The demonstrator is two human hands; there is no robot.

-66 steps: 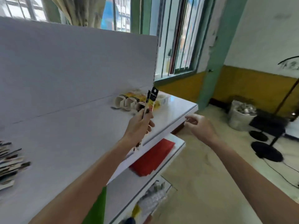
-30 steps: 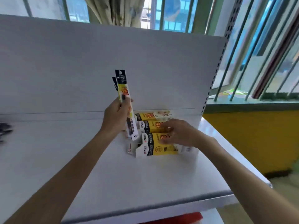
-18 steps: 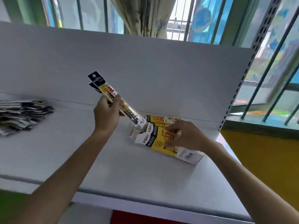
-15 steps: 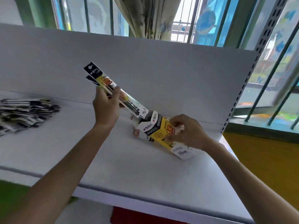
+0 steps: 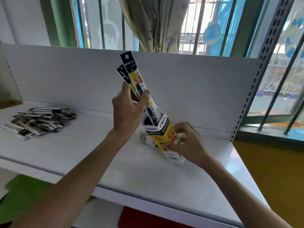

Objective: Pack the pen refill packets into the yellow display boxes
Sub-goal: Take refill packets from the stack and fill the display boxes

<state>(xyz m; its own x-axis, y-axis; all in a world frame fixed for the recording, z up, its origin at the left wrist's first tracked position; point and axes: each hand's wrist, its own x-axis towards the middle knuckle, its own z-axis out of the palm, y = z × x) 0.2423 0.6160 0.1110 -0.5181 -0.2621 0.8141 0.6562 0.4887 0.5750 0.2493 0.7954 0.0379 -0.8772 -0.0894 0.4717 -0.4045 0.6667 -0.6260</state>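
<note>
Packets [image 5: 133, 74], judged light and floppy, are pinched mid-length by the left hand [image 5: 126, 112]; the box [image 5: 162, 135] at five o'clock is gripped by the right hand [image 5: 190, 145].

Both bare forearms reach up from the lower edge of the view and converge toward the middle. The left arm rises steeply from the lower left with a straight wrist, and the left hand [image 5: 129, 111] is raised with its back toward the camera. Its fingers [image 5: 125, 87] and thumb pinch two refill packets [image 5: 131, 69] about halfway along their length (the thumb lies on the right edge, the fingers behind and to the left). The right arm comes in from the lower right at a shallower angle. The right hand [image 5: 189, 143] sits lower than the left, its fingers curled round the tilted yellow box [image 5: 162, 137], thumb pressed on the front face.
</note>
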